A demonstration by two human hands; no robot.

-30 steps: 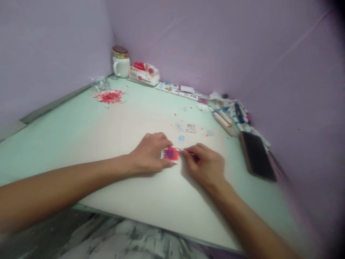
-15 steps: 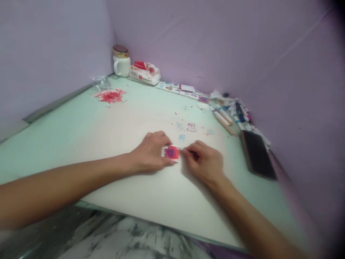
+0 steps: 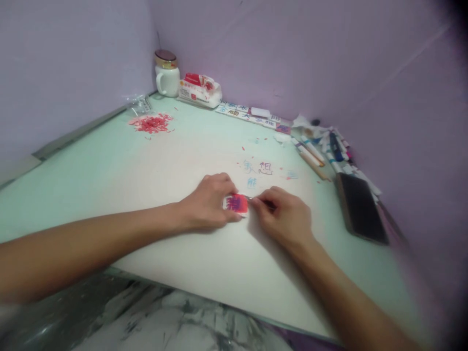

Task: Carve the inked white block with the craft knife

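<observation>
The head view had shifted; the left hand (image 3: pixel 209 204) gripped the red-faced block (image 3: pixel 237 204) between thumb and fingers, just beside the right hand (image 3: pixel 287 212), which pinched a slim tool (image 3: pixel 250 198).

The left hand (image 3: pixel 206 202) is gripping between thumb (image 3: pixel 230 215) and fingers (image 3: pixel 221 181); the right hand (image 3: pixel 287 214) is pinching, while both forearms (image 3: pixel 95 239) are angling inward.

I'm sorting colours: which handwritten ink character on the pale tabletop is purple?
The purple ink character beyond the right hand; its three neighbouring characters are blue.
</observation>
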